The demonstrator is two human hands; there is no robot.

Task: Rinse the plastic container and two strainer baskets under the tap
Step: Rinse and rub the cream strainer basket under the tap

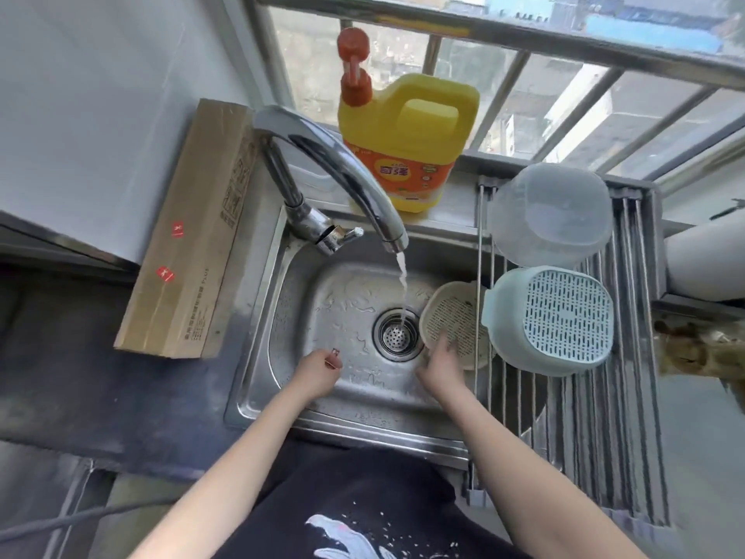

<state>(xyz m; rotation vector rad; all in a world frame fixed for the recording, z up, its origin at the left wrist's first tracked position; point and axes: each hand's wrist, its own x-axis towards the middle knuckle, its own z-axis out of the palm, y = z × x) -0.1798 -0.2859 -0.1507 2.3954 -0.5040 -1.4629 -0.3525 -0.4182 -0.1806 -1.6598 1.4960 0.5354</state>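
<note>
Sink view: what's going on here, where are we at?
A person is washing up at the sink with the tap running straight into the drain. The right hand holds the cream strainer basket at its near rim, beside the stream rather than under it. The left hand is over the basin, holding nothing. The clear plastic container and the blue strainer basket sit upside down on the drying rack.

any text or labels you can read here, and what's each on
"PLUS": printed at the end of a line on the cardboard box; the rest of that line is too small to read.
Red stickers on the box: marks unreadable.
Yellow detergent bottle: orange label with two large Chinese characters, too blurred to read confidently; smaller print illegible.
</note>
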